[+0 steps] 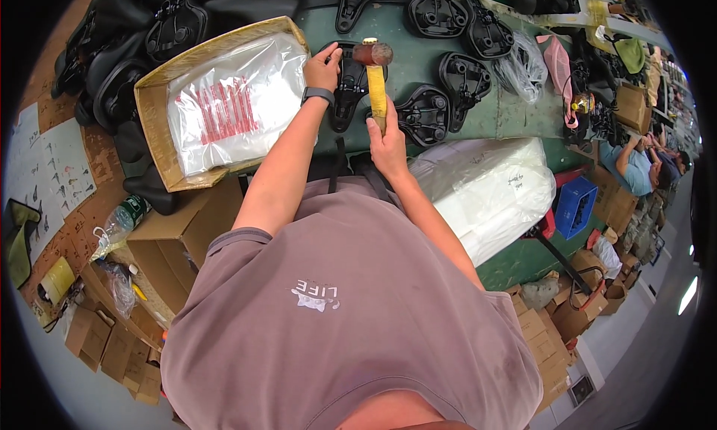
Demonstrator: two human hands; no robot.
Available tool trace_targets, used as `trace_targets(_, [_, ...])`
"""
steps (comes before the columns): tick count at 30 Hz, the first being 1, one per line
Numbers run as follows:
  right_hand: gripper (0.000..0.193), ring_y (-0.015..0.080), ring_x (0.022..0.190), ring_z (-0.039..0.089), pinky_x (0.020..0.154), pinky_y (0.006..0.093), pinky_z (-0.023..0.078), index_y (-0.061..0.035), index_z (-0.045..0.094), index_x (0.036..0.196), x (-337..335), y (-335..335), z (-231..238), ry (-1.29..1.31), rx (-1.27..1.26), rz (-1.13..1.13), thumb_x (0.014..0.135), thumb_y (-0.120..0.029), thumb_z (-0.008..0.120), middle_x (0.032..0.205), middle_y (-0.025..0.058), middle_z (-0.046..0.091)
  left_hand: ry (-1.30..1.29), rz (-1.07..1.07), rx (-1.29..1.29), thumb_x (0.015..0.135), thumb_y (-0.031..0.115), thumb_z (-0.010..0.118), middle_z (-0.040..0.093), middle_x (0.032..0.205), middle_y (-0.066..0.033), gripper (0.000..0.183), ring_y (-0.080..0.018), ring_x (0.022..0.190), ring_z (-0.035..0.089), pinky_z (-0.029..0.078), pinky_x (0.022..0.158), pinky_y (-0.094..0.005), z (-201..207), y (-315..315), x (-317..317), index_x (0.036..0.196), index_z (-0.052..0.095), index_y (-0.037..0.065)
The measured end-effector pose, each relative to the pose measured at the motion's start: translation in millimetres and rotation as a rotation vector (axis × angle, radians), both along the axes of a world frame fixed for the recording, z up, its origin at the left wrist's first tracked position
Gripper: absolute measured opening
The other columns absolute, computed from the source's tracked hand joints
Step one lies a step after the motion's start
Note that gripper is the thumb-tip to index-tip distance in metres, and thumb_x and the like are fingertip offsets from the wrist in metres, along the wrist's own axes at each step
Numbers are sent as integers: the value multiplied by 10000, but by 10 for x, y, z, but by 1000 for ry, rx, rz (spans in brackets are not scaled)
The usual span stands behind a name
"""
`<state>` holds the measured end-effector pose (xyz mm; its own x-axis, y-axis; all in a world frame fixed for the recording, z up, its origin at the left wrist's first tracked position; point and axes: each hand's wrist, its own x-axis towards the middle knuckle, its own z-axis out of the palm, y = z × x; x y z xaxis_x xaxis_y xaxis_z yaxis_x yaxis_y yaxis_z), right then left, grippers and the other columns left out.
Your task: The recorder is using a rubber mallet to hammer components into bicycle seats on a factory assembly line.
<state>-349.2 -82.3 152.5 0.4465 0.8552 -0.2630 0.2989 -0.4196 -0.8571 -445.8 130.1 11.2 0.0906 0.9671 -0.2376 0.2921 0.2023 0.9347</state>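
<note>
right hand (388, 151), grip wrapped around yellow-handled mallet (376, 83), left hand (321, 75) at black saddle (349, 90), grip unclear

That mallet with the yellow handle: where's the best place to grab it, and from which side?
Probably take the mallet by the near end of its handle, coming from the near side. The handle is long and slim and points this way, with the bulky head at the far end. The right hand grips it there.
</note>
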Motion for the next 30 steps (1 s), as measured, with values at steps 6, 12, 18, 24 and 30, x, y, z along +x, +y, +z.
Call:
trace_targets(6, [706,548,1124,771,948,532,617,-97,304,1777,-68,193,85,-52,168,53,1177,-270,634,1276,322,767,-247,73,-132,1120,336,787,685,757,32,346,-61,667,585,478,627,-268,121,1,-310,1345,856,82])
trace_targets(12, [735,574,1057,760,910,564,621,-105,270,1787,-26,299,-488,-267,-338,243,1169,-274,630,1181,387,762,-370,152,-406,1122,261,770,645,833,16,289,-71,648,523,426,592,-254,612,-295,-788,1269,788,12])
trace_targets(18, [747,517,1038,787,896,554,609,-147,249,1809,193,204,-20,-72,-35,-23,1171,-281,614,1176,335,786,-789,213,-783,1187,267,580,585,917,-7,361,-86,720,513,370,547,-254,1185,-357,-1031,1385,669,-21])
trace_targets(24, [697,100,501,539,421,307,468,-197,254,1812,677,398,558,249,-4,-246,1202,-246,588,720,15,557,-734,-65,-551,1131,185,711,676,957,-7,354,-68,711,542,423,601,-245,1467,264,-212,1414,719,-27])
trace_targets(30, [698,92,500,486,419,290,448,-196,202,1817,1005,1073,497,374,23,-285,1224,-272,562,798,2,514,-126,-209,210,1014,237,857,871,917,-115,334,-157,847,825,621,819,-295,1189,1491,1191,1244,851,-6])
